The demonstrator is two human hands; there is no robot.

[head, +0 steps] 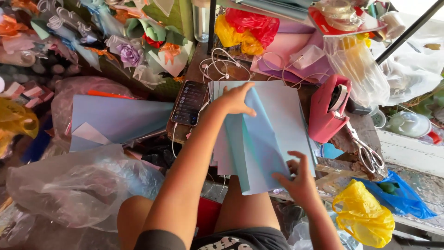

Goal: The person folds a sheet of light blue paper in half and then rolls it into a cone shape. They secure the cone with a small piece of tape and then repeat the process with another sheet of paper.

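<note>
A stack of pale blue paper sheets (pixel 273 125) lies on a small cluttered table in front of me. My left hand (pixel 235 99) rests flat on the far edge of the stack, fingers spread over a folded sheet. At the near edge, my right hand (pixel 298 178) pinches the corner of a sheet between thumb and fingers. One sheet is folded diagonally across the pile. My bare knees show below the table.
A black phone (pixel 189 103) with white earphone cable lies left of the stack. A red tape dispenser (pixel 328 109) and scissors (pixel 367 153) sit to the right. A yellow bag (pixel 363 217), clear plastic bags (pixel 78 185), a rolled blue sheet (pixel 120 118) and wrapped paper flowers (pixel 132 53) surround the table.
</note>
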